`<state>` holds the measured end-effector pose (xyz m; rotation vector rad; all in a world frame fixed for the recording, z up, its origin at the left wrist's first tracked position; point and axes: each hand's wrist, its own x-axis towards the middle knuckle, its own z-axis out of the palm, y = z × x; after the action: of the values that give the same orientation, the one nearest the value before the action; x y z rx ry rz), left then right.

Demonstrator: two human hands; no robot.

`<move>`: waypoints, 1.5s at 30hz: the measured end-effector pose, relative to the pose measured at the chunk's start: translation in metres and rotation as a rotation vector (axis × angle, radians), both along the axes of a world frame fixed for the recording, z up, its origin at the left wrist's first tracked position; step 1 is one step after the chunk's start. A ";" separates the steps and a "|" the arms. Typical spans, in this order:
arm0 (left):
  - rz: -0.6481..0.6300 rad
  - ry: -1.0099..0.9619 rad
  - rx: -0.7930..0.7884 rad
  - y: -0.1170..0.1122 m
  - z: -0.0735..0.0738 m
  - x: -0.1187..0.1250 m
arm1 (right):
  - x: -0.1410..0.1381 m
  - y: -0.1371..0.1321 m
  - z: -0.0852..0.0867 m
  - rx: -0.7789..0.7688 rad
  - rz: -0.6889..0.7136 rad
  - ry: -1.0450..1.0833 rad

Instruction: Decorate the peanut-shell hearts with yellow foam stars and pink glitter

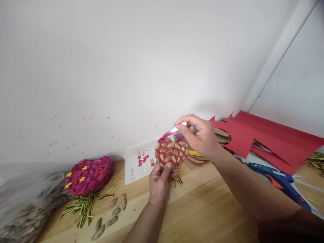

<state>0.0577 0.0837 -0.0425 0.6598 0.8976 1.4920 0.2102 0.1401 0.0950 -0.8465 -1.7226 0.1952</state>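
Observation:
My left hand [162, 182] grips the lower edge of a red disc covered with peanut shells [168, 155], tilted up above the table. Between the thumb and fingers of my right hand [198, 133] is a paintbrush [178, 129] with a white handle. Its magenta-stained end reaches the disc's upper left edge. The shells there look bare and tan. Green and dark strands [178, 181] hang below the disc. Behind it, a purplish clear container [179, 135] is partly hidden by the right hand.
Magenta peanut-covered pieces [89, 173] with yellow stars and a tassel [84, 207] lie left. Loose peanuts [112, 221] and a bag of peanuts [25, 219] are nearer. A sheet with star stickers [139, 165] leans on the wall. Red card [273, 138] and a blue glue gun [280, 180] lie right.

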 end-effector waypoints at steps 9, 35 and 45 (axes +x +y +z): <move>-0.005 -0.019 -0.012 -0.001 0.001 0.000 | 0.000 0.000 0.001 0.028 -0.013 -0.040; -0.003 -0.032 -0.020 0.000 0.004 0.000 | 0.000 -0.001 0.000 0.047 0.017 -0.052; -0.015 -0.028 0.006 -0.001 0.003 0.000 | -0.003 -0.001 -0.002 0.072 0.000 -0.064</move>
<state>0.0573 0.0831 -0.0397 0.6478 0.8655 1.4883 0.2075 0.1392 0.0927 -0.8071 -1.7787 0.1058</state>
